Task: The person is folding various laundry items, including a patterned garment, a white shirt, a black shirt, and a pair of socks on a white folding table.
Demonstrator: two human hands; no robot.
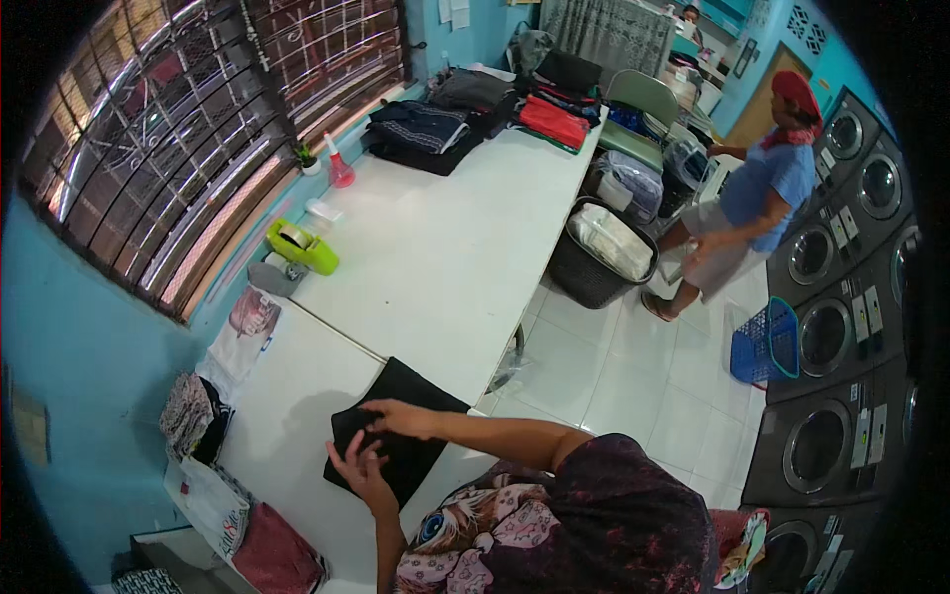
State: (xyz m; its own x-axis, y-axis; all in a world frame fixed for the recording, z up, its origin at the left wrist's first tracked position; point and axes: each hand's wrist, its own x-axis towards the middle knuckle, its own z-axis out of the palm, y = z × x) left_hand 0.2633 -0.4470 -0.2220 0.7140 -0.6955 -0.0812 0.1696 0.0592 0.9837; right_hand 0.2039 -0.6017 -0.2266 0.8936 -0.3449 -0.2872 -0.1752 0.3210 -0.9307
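A folded black garment (404, 442) lies on the white table in front of me, across the seam between two tabletops. My right hand (397, 418) reaches over its upper part, fingers bent down at the cloth with no fold visibly gripped. Just below, my left hand (362, 466) is spread palm inward over the garment's left side and holds nothing. Whether its fingertips touch the cloth is unclear. To the left lie a white printed shirt (241, 334) and a bundled patterned cloth (185, 416).
Folded clothes (423, 126) and a red garment stack (553, 122) occupy the table's far end. A green tape dispenser (304, 249) and spray bottle (340, 165) stand by the window. Beyond the table are a black basket (594, 260), another person (772, 185), a blue basket (764, 341) and front-loading machines (816, 445).
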